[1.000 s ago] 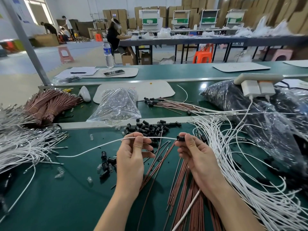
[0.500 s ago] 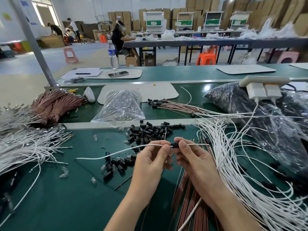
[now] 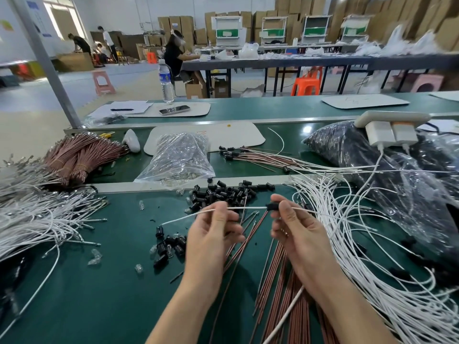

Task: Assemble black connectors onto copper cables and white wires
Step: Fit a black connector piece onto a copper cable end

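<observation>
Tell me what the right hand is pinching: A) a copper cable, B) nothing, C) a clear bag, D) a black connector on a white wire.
D: the right hand pinches the connector sitting on the wire, which the left hand holds.

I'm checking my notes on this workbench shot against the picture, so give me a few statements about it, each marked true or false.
1. The right hand pinches a black connector that sits on a white wire. True.
2. The left hand lies flat on the green table. False: it is raised and holds the white wire.
3. A pile of loose black connectors lies beyond the hands. True.
4. The water bottle lies on its side. False: it stands upright.
5. Beneath the hands lie copper cables. True.
</observation>
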Motion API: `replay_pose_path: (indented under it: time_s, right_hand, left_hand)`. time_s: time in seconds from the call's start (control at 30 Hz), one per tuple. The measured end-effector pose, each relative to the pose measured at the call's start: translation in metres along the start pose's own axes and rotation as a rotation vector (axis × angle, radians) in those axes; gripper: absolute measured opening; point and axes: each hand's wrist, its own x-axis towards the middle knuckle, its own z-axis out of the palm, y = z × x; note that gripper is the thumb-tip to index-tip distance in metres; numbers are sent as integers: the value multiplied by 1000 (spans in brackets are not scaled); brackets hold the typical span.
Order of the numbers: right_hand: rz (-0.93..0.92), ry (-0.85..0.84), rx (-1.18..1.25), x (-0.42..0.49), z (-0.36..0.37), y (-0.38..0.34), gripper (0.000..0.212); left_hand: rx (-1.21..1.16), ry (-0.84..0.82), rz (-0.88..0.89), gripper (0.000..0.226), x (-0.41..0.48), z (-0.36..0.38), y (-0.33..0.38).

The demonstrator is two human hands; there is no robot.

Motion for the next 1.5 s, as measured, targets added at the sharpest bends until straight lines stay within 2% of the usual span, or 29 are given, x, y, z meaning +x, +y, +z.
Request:
replay_pose_path:
  time_s: [0.1,0.23,0.4,0.47,0.57,0.63,0.73,0.9,1.0,1.13,1.37,1.5]
  right_hand:
    - [14,3,1,1,-6,-4,39]
    - [28,-95,-106,-4,9,7,37]
    - [-3,-68,-144,-4,6,2,35]
    - [-6,-95,-176,-4,5,2,35]
    - [0,-148,-273,-6,8,8,31]
    - [-28,-134,-302,-6,7,7,28]
    - [-48,-42,-236,-3,0,2,29]
    - [-60,31,-99,-1,-4,-2,27]
    - [-60,60,-39,-1,-3,-4,25]
    - [-36,63,38,0,-1,-5,28]
    - [7,69,69,-2,1,-8,35]
    - [25,93,79,-2,-1,-9,35]
  left_hand:
    - [-116,68,-19,22,6,-11,7]
    - [142,-117,-8,27,-7,9,-10]
    - [-39,43,-38,24,3,-3,3]
    - [-20,37,-29,22,2,-6,4]
    - [123,-117,-34,22,-5,3,-3]
    - [209,-161,-31,26,-8,6,-3]
    - [360,-101,41,27,-7,-4,4]
    - [672,23,287,19,-12,-33,18]
    - [968,16,333,19,-19,-52,20]
    - [1340,-122,286,18,-29,-57,24]
    - [1838,-243,232,28,-13,-19,19]
    - [1973,-266,163,11,-1,-4,17]
